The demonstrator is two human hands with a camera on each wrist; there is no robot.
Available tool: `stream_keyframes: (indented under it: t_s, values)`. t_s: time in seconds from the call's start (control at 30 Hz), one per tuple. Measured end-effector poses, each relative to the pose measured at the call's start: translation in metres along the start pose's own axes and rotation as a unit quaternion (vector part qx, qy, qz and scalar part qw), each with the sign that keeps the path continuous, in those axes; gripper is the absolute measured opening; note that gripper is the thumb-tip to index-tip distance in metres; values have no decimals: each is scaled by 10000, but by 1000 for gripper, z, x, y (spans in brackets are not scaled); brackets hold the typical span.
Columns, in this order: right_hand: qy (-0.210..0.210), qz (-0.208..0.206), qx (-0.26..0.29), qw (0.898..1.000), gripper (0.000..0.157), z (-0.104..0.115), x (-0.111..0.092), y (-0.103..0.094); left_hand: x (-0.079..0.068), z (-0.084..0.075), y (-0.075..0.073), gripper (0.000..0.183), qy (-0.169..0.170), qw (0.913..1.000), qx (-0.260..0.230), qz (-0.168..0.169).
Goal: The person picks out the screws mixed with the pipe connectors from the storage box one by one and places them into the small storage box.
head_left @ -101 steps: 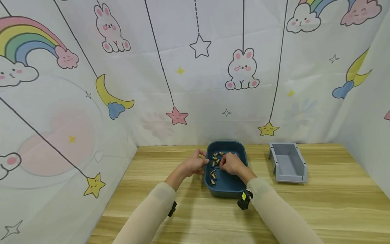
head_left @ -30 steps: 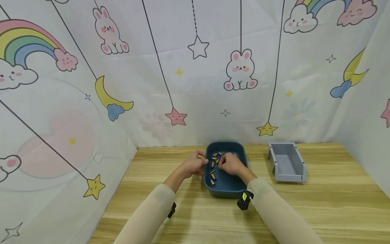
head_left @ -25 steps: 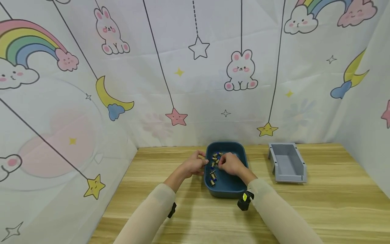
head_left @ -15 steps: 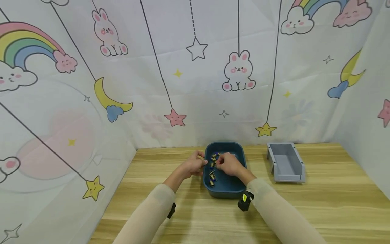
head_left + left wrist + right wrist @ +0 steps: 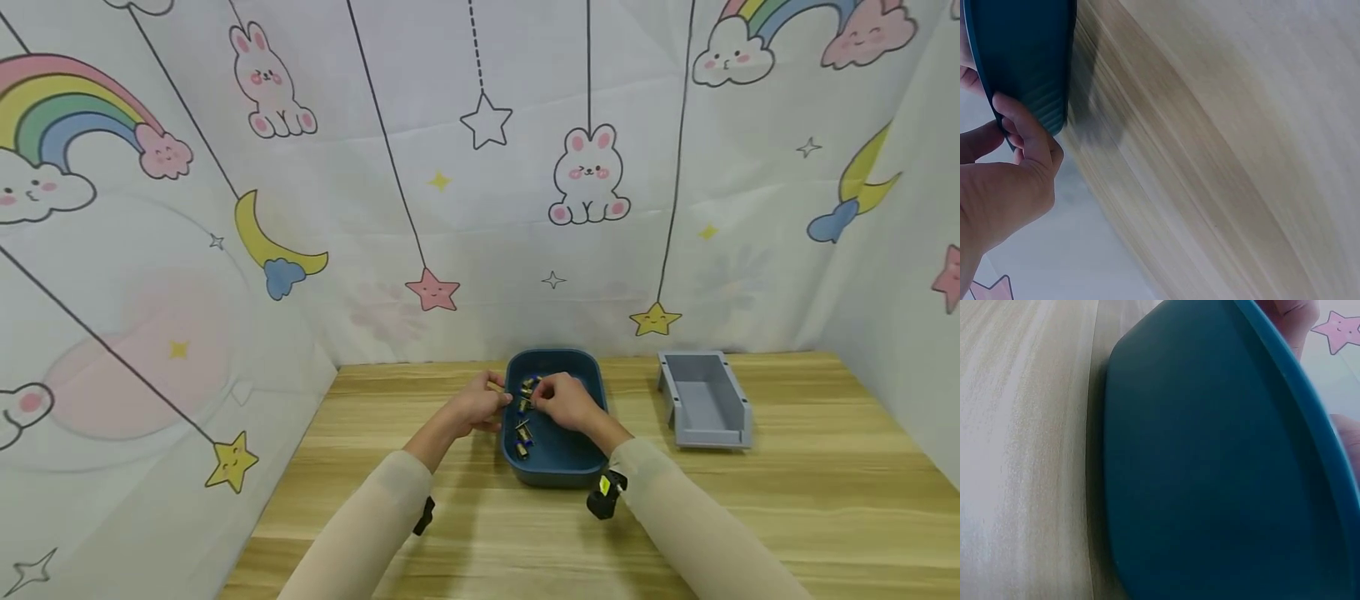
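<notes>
A dark blue bin [image 5: 553,479] stands on the wooden table, with several small brass-coloured pieces [image 5: 522,433] with blue parts lying along its left side. My left hand [image 5: 480,402] pinches the bin's left rim between thumb and fingers, which the left wrist view also shows on that hand [image 5: 1019,169]. Inside the bin, my right hand [image 5: 567,402] has its fingers bent, with the fingertips down at the upper group of pieces. Whether a piece is between those fingertips is too small to tell. In the right wrist view the bin's wall [image 5: 1210,456] hides most of that hand.
A grey open-fronted bin [image 5: 705,400] stands on the table to the right of the blue bin. Behind the table hangs a white cloth [image 5: 495,217] with printed rabbits and stars, and it continues along both sides. The wooden tabletop [image 5: 480,542] extends towards me.
My right fingertips have shifted slightly left and up among the brass-coloured pieces. The left hand keeps its place on the rim. The head view has tilted and turned a little.
</notes>
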State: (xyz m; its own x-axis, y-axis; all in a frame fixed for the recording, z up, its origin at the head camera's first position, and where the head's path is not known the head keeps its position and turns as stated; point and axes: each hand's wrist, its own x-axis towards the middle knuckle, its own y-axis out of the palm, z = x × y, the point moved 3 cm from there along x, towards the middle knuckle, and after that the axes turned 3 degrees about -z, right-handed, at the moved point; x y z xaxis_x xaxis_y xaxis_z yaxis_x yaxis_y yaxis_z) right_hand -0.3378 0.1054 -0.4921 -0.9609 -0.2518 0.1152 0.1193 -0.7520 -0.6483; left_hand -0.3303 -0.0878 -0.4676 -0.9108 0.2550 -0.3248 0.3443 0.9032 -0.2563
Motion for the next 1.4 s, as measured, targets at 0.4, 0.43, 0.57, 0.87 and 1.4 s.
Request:
stream_keyframes:
  t_s: [0.4,0.43,0.57,0.87,1.4]
  values:
    - [71,-24,-3,10000,11,2,-2,-2,0,-1,1,34,23,10000,32,34]
    - [61,-24,-1,10000,10,2,-3,-3,0,-1,1,35,36,10000,36,50]
    - [42,-61,-42,10000,11,2,-2,-7,2,-2,3,37,79,9999,40,104]
    - [203,-243,301,9990,14,2,-3,-13,1,-1,3,37,91,9999,-17,107]
    - [-592,36,573,9966,6,15,-9,-40,0,2,2,36,122,9999,-80,88]
